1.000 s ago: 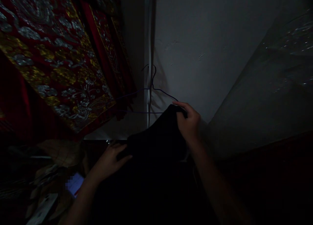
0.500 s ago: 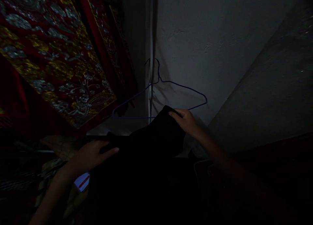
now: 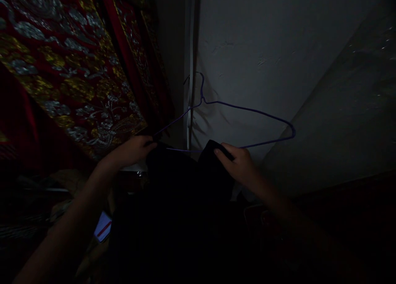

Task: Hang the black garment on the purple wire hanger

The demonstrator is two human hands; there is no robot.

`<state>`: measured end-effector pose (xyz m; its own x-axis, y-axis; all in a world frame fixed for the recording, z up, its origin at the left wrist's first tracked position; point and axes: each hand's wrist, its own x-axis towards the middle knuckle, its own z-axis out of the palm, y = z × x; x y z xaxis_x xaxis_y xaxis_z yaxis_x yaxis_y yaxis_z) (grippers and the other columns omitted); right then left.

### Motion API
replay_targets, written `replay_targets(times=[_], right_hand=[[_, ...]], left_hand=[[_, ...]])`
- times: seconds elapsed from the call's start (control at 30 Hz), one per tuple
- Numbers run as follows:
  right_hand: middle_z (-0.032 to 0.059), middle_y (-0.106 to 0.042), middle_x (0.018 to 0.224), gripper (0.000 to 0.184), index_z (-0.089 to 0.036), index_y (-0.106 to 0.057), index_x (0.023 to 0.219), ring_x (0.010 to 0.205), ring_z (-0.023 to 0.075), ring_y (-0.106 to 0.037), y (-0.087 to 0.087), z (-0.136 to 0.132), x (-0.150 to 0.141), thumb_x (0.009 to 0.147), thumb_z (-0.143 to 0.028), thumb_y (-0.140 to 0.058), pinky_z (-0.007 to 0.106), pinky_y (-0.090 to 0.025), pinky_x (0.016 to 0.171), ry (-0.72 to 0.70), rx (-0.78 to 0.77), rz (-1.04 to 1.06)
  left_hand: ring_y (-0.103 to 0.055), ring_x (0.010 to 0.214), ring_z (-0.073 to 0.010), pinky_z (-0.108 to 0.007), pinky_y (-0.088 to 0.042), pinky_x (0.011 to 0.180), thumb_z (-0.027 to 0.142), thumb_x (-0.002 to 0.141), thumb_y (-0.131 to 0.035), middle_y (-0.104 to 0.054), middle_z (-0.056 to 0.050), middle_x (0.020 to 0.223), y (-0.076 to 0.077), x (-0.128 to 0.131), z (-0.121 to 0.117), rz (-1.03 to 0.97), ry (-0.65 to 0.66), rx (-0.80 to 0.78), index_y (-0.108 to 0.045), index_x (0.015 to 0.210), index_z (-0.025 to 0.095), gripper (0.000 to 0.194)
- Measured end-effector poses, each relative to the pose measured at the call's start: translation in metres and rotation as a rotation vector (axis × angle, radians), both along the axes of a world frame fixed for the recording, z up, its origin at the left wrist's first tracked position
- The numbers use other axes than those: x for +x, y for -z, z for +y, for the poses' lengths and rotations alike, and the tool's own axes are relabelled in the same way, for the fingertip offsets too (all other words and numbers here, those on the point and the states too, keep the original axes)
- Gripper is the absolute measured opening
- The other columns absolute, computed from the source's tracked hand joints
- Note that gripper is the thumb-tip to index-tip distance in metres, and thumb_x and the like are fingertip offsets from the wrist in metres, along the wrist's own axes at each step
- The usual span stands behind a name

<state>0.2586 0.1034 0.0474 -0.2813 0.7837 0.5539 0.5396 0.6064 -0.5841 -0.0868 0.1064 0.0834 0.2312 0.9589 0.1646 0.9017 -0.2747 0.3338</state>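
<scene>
A purple wire hanger [image 3: 247, 108] hangs by its hook on a pale vertical strip at the wall. My left hand [image 3: 137, 149] is closed on a dark garment [image 3: 179, 172] at the hanger's left end, where the cloth hides that corner. With thumb and fingers my right hand [image 3: 233, 158] pinches another edge of the same garment, just below the hanger's lower bar. The hanger's right end sticks out bare beyond this hand. The cloth is nearly black, so its kind and folds cannot be made out.
Red cloth with gold and silver embroidery [image 3: 77, 78] fills the left side. A grey wall [image 3: 241, 41] stands behind the hanger, with the pale strip [image 3: 191, 49] running down it. A small bluish-white item with a red stripe [image 3: 102, 227] lies low at left, among dim clutter.
My left hand has moved up and right with the garment, onto the hanger's left end. The hanger's right end has swung nearer and further right. My right hand has dropped slightly.
</scene>
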Motion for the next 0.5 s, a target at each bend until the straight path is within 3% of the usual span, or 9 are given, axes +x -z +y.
replay_targets(times=[0.07,0.17,0.37,0.43,0.5], right_hand=[[-0.0048,-0.04,0.056,0.038,-0.02,-0.046,0.065,0.052,0.01,-0.041,0.0,0.0,0.004,0.095,-0.042,-0.051,0.025,-0.031,0.053,0.016,0.031,-0.032],[-0.0052,-0.04,0.055,0.039,-0.021,-0.044,0.065,0.052,0.0098,-0.041,0.001,0.002,0.01,0.096,-0.043,-0.052,0.025,-0.031,0.053,0.014,0.037,-0.042],[-0.0051,-0.04,0.056,0.039,-0.021,-0.046,0.066,0.053,0.0099,-0.042,0.006,0.002,0.004,0.097,-0.044,-0.052,0.024,-0.031,0.052,-0.022,0.007,-0.014],[-0.0051,-0.041,0.057,0.038,-0.021,-0.046,0.067,0.053,0.0099,-0.042,0.005,0.001,0.002,0.097,-0.044,-0.052,0.024,-0.032,0.052,-0.018,0.013,0.0],[-0.0048,-0.043,0.057,0.037,-0.021,-0.047,0.067,0.053,0.0103,-0.043,0.004,0.0,0.003,0.096,-0.043,-0.053,0.025,-0.032,0.053,-0.006,0.016,0.003]], left_hand=[[-0.062,0.068,-0.0214,-0.031,-0.043,0.064,0.053,0.086,-0.048,-0.068,-0.004,0.071,0.009,-0.008,0.003,0.051,0.022,-0.188,-0.059,0.067,0.022,0.038],[-0.062,0.071,-0.021,-0.03,-0.044,0.066,0.057,0.081,-0.052,-0.067,-0.002,0.072,0.012,-0.019,-0.004,0.019,0.056,-0.278,-0.06,0.065,0.021,0.04],[-0.053,0.066,-0.0163,-0.026,-0.044,0.062,0.052,0.077,-0.053,-0.057,0.001,0.065,-0.026,-0.019,-0.015,-0.213,0.021,-0.14,-0.057,0.063,0.021,0.035],[-0.052,0.064,-0.016,-0.026,-0.044,0.061,0.049,0.075,-0.053,-0.056,0.001,0.063,-0.031,-0.017,-0.009,-0.18,0.021,-0.198,-0.059,0.062,0.02,0.032],[-0.053,0.064,-0.0167,-0.026,-0.045,0.061,0.047,0.07,-0.056,-0.057,0.001,0.062,-0.026,-0.015,0.0,-0.118,0.054,-0.332,-0.062,0.06,0.02,0.03]])
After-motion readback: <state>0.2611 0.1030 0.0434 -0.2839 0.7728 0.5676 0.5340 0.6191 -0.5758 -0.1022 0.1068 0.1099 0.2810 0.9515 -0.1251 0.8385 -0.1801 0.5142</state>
